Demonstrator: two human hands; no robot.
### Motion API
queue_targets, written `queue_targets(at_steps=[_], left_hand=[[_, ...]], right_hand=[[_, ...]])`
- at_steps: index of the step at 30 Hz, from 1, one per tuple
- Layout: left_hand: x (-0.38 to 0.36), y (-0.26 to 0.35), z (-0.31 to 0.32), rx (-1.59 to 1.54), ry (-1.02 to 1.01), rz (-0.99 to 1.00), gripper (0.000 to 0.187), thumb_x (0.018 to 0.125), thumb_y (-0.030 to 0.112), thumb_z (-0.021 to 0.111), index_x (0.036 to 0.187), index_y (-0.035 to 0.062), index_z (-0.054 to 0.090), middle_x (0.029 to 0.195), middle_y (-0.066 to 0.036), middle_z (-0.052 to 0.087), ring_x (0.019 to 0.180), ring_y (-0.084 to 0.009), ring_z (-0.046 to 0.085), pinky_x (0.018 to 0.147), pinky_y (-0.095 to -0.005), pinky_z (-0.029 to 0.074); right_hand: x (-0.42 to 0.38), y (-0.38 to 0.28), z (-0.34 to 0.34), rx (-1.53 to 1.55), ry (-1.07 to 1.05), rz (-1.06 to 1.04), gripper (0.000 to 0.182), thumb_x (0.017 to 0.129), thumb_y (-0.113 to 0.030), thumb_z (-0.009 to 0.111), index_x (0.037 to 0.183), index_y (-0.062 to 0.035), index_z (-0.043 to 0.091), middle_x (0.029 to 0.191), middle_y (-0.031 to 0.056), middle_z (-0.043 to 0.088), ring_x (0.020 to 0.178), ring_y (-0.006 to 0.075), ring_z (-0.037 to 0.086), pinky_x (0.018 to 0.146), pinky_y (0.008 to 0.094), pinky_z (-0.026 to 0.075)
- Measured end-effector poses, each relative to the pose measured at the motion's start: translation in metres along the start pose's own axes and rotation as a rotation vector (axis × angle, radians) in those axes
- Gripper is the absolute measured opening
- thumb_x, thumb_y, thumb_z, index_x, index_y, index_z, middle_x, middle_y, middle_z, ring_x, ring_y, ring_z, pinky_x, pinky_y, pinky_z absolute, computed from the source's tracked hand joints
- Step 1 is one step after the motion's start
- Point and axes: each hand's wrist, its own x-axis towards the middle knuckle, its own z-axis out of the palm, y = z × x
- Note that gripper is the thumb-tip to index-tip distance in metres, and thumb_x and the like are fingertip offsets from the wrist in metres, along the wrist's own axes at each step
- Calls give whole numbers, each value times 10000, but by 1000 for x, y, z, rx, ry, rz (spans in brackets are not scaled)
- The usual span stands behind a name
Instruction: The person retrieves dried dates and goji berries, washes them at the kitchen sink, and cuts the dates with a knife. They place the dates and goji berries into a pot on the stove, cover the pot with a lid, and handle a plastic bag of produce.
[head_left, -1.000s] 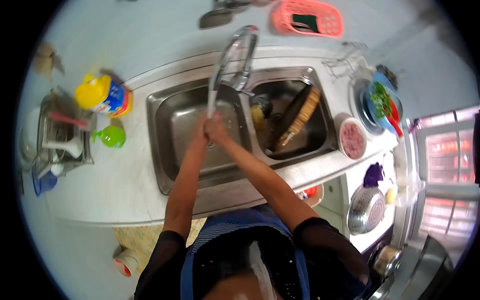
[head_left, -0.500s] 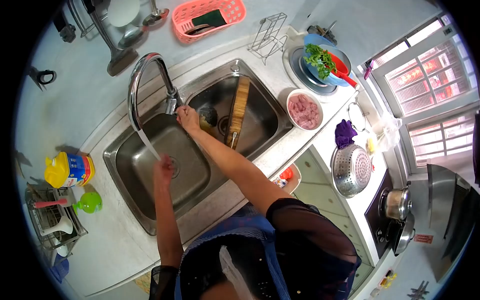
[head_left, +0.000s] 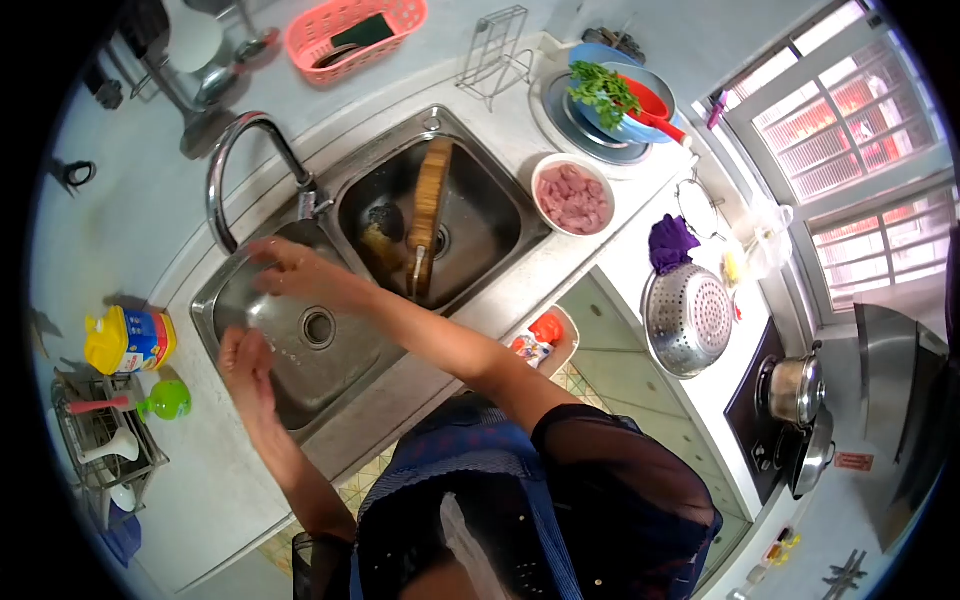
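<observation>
Both of my hands are over the left basin of the steel sink (head_left: 352, 368). My left hand (head_left: 246, 368) is at the basin's left side, empty, its fingers slightly bent and apart. Higher up, below the curved faucet (head_left: 214, 190), my right hand (head_left: 300, 272) is spread and a little blurred, holding nothing. No water stream shows from the spout. Drops lie on the basin floor near the drain (head_left: 317, 327). In the right basin a wooden board (head_left: 430, 205) stands on edge, with a dark and yellow scrubber (head_left: 384, 232) beside it.
A bowl of raw meat (head_left: 573, 198) and a blue basin with greens (head_left: 604, 96) stand right of the sink. A yellow jug (head_left: 128, 341) and green bottle (head_left: 168, 400) stand left. Further right are a steel colander (head_left: 690, 322) and a pot (head_left: 797, 387) on the stove.
My right hand has let go of the faucet handle and moved left over the basin. The water stream has stopped. My left hand has moved left. The view has shifted slightly.
</observation>
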Motion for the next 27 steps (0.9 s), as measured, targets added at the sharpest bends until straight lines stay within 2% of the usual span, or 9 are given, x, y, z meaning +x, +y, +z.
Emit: queue_targets(at_steps=[4, 6, 7, 10, 13, 15, 18, 21, 27], left_hand=[[10, -32, -26, -68, -145, -157, 88, 858, 100, 517, 772, 105, 503, 586, 36, 420, 506, -63, 385, 464, -204, 301], [36, -101, -88, -71, -166, -450, 81, 857, 143, 527, 864, 72, 565, 649, 5, 527, 601, -97, 521, 551, -234, 422], [29, -114, -90, 57, -140, -443, 99, 844, 156, 540, 889, 73, 569, 699, -12, 531, 648, -113, 523, 589, -249, 417], [1, -150, -79, 659, 10, -403, 277, 780, 221, 606, 1014, 75, 586, 949, -95, 550, 881, -196, 533, 781, -322, 393], [-42, -157, -81, 1136, 168, -355, 437, 728, 274, 659, 1114, 77, 600, 1149, -162, 565, 1067, -262, 541, 934, -381, 373], [-59, -151, -85, 1671, -160, -176, 483, 770, 286, 644, 1154, 8, 554, 1199, -165, 537, 1128, -253, 496, 926, -371, 376], [-75, -129, -26, 703, 383, -582, 545, 789, 297, 652, 1197, -30, 500, 1235, -149, 508, 1143, -242, 472, 911, -335, 379], [-102, -128, -12, 936, 344, -292, 529, 804, 241, 650, 1230, -17, 472, 1206, -109, 515, 1086, -196, 492, 885, -312, 390], [-133, -100, 57, 898, 393, -86, 460, 815, 132, 638, 1219, -23, 482, 1205, -94, 518, 1046, -166, 513, 872, -256, 404]], right_hand=[[-36, -28, -19, 387, -255, 53, 349, 841, -138, 540, 1169, -23, 512, 965, 53, 588, 857, 151, 562, 743, 267, 473], [-45, 44, -31, -1266, -497, 54, 318, 798, -118, 545, 1111, -68, 568, 977, 97, 600, 879, 217, 580, 792, 291, 467], [-81, 41, -41, -1550, -484, -62, 332, 768, -124, 561, 1097, -88, 580, 1012, 122, 587, 931, 257, 567, 820, 323, 459], [-167, 27, -92, -865, -300, 61, 384, 721, -155, 603, 1103, -136, 582, 1147, 173, 523, 1112, 327, 479, 906, 408, 413], [-248, -11, -180, -1235, -148, 106, 482, 721, -166, 642, 1186, -156, 518, 1277, 170, 426, 1180, 334, 410, 937, 420, 391], [-301, -43, -253, -1316, -4, 201, 532, 725, -175, 662, 1226, -163, 485, 1321, 163, 379, 1190, 343, 393, 971, 409, 368], [-373, -65, -389, -1591, 138, 408, 687, 694, -286, 715, 1300, -191, 406, 1361, 144, 334, 1253, 313, 320, 991, 420, 347], [-425, -112, -473, -1519, 446, 1049, 1055, 486, -440, 807, 1374, -221, 281, 1404, 243, 189, 1243, 465, 253, 944, 588, 317], [-474, -60, -564, -1526, 523, 847, 797, 590, -288, 744, 1293, -164, 389, 1259, 274, 367, 1087, 472, 430, 871, 502, 411]])
